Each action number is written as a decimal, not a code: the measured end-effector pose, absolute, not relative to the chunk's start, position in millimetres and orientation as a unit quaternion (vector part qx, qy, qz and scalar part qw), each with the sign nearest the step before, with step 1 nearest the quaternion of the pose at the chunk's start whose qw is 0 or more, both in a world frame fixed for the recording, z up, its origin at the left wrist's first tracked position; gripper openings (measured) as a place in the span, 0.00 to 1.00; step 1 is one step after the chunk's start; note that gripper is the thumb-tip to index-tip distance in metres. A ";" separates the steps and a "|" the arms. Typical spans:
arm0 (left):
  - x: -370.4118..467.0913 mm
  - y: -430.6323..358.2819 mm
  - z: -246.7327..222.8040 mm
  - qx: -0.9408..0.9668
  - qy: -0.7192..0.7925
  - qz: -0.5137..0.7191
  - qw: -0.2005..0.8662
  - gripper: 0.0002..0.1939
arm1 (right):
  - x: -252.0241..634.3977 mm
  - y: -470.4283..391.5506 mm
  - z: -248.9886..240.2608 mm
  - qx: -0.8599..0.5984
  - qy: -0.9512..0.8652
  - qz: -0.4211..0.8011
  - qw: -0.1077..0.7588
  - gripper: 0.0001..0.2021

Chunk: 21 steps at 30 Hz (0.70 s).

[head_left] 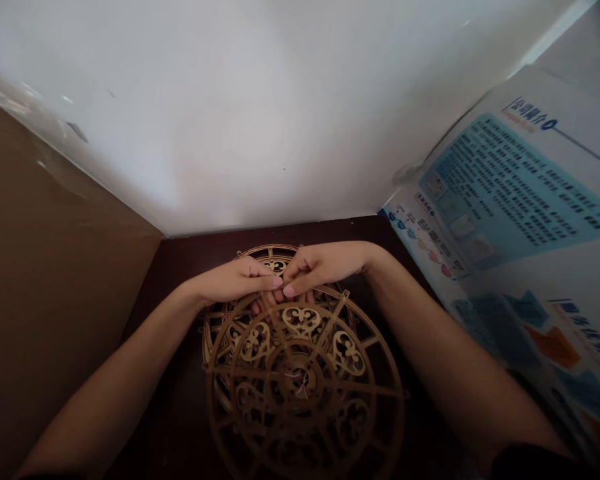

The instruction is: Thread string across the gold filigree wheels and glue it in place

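Observation:
A large round openwork frame [307, 400], brown-gold with spokes, rings and scroll ornaments, lies tilted toward me in the middle of the head view. My left hand [245, 279] and my right hand [317, 267] meet at its far rim. Their thumbs rest on top, and the other fingers reach beneath, seen partly through the openings. Both hands are closed on this frame. Under and behind it shows a second similar round frame [215, 313], its far edge beyond my hands. Thin red and white wires [300, 383] are visible at the centre opening.
A dark table [180, 260] carries the frames. Around it stand a white wall panel [270, 120] at the back, a brown panel [55, 253] on the left and a printed poster panel [520, 187] on the right.

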<state>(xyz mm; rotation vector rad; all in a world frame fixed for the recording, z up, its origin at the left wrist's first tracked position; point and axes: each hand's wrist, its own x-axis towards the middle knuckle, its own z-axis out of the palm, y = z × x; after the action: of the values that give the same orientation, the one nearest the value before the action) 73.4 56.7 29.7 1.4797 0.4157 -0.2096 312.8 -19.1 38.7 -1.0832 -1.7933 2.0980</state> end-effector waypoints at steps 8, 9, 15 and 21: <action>71.3 61.1 28.3 0.662 0.204 -0.073 0.718 0.24 | 343.7 -23.0 43.1 -0.377 -0.606 0.694 0.100 0.19; 71.6 60.5 29.1 0.655 0.210 -0.080 0.721 0.23 | 342.2 -22.6 42.5 -0.378 -0.609 0.690 0.104 0.19; 74.0 56.4 30.8 0.653 0.177 -0.125 0.726 0.14 | 327.9 -18.1 41.2 -0.383 -0.623 0.669 0.131 0.18; 73.9 57.7 26.7 0.605 0.172 -0.115 0.769 0.12 | 325.8 -19.5 43.4 -0.371 -0.628 0.677 0.093 0.21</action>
<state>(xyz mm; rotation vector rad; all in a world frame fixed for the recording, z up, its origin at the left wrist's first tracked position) 73.9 57.7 26.7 1.3124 0.3737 -0.2501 325.8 -19.5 43.4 -1.1022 -1.8648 2.0094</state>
